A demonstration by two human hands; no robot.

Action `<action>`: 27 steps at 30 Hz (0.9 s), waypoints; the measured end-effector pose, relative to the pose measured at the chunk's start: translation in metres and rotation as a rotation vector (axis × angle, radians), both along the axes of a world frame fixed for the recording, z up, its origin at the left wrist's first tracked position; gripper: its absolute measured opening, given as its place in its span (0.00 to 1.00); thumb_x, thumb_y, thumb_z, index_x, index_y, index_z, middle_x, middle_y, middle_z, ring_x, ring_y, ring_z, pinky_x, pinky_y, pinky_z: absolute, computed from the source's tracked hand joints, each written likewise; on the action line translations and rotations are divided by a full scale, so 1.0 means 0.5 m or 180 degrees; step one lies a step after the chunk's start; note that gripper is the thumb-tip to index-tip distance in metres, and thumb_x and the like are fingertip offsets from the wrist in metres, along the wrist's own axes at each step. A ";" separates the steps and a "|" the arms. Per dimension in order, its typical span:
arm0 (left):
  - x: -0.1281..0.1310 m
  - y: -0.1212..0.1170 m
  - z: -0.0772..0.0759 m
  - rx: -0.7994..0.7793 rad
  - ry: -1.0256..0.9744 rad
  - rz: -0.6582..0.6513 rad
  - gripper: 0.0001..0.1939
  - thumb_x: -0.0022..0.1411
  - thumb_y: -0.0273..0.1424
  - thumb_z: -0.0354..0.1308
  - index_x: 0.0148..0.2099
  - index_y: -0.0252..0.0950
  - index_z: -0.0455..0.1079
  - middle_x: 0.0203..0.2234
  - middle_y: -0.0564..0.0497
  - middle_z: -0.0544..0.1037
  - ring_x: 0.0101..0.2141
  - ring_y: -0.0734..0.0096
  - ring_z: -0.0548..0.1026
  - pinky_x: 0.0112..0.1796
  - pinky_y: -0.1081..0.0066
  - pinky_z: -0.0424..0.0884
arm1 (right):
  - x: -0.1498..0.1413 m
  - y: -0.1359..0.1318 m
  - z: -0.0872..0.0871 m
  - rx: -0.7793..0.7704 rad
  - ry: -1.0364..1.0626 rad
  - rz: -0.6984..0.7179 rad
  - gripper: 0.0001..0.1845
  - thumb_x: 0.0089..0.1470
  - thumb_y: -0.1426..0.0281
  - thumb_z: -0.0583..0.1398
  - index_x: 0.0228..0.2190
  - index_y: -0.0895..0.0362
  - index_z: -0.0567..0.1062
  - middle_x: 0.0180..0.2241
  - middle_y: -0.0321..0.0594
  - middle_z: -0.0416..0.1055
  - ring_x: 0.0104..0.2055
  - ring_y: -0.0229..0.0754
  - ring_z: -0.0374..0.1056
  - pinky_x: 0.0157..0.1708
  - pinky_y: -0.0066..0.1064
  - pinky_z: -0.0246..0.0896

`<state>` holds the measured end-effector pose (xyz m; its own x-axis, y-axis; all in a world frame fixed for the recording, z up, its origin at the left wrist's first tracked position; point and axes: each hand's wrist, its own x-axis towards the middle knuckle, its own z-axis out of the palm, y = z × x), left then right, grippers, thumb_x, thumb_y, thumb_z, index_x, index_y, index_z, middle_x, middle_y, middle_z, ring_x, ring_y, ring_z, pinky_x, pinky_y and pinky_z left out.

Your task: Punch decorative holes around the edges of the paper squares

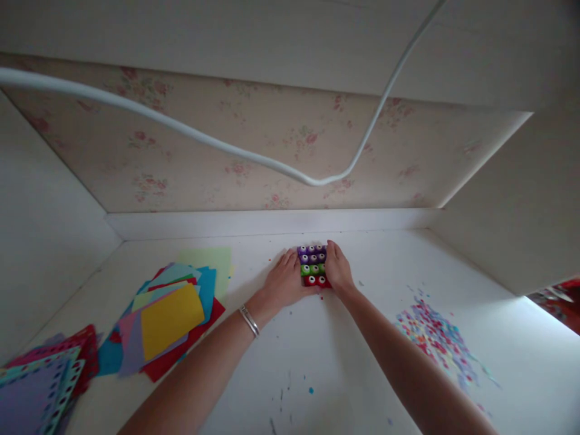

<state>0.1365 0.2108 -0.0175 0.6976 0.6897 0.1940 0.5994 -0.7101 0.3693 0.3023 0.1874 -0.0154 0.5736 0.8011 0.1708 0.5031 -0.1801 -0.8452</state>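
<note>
A compact group of small purple, green and red pieces with white-and-black eye-like dots sits in rows on the white tabletop, towards the back. Against its left side presses my left hand, fingers together and pointing away from me, thumb along the near edge. My right hand is curled along the right side, covering the ends of the rows. Between them the two hands hold the group; its outer edges are partly hidden. What kind of pieces these are, I cannot tell.
Coloured paper sheets lie in a loose pile at left. Nearer, blurred sheets with holes along their edges are stacked. Paper confetti is heaped at right, with stray bits on the tabletop. A white cable hangs across the view.
</note>
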 end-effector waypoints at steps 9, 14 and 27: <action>-0.119 0.116 0.005 -0.0142 0.0344 0.0252 0.48 0.58 0.54 0.59 0.67 0.25 0.52 0.66 0.30 0.56 0.67 0.45 0.49 0.64 0.55 0.47 | -0.129 0.136 0.007 -0.0044 0.0042 0.0302 0.29 0.66 0.56 0.41 0.51 0.58 0.71 0.50 0.49 0.73 0.53 0.49 0.67 0.56 0.40 0.56; -0.149 0.124 0.019 -0.0209 0.0476 0.0492 0.55 0.52 0.55 0.64 0.67 0.21 0.50 0.66 0.25 0.53 0.67 0.37 0.47 0.64 0.53 0.50 | -0.144 0.152 0.019 -0.0084 0.0081 0.0286 0.29 0.65 0.57 0.42 0.55 0.59 0.68 0.54 0.50 0.71 0.56 0.51 0.66 0.57 0.43 0.56; -0.456 -0.174 0.052 0.0893 0.0505 0.1227 0.18 0.68 0.37 0.52 0.54 0.33 0.70 0.58 0.39 0.69 0.62 0.50 0.63 0.62 0.54 0.58 | -0.102 -0.151 0.038 -0.0514 0.0003 0.1107 0.16 0.61 0.61 0.53 0.44 0.53 0.75 0.33 0.38 0.80 0.22 0.39 0.74 0.32 0.31 0.66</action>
